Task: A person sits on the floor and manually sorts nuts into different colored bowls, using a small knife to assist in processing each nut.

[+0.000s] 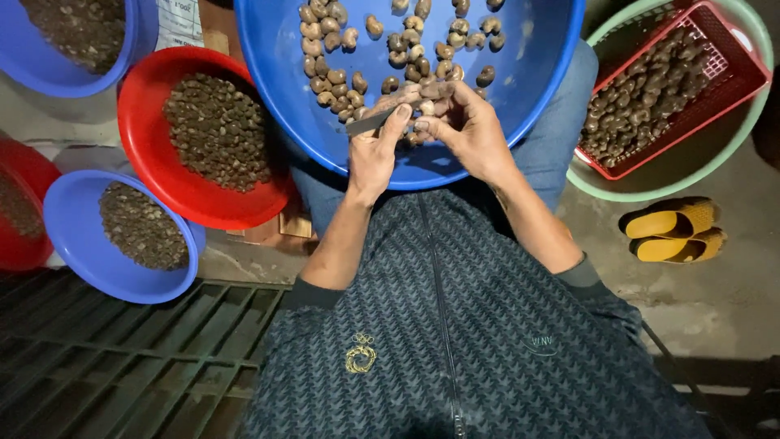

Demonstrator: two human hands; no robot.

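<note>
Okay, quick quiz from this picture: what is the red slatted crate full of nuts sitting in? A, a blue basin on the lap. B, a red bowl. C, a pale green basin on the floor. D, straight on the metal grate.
C: the red crate sits tilted inside the pale green basin on the concrete floor, beside the yellow sandals.

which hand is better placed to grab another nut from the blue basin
Probably the right hand: it pinches only a nut and lies nearest the loose nuts in the blue basin. The left hand grips a dark blade.
</note>
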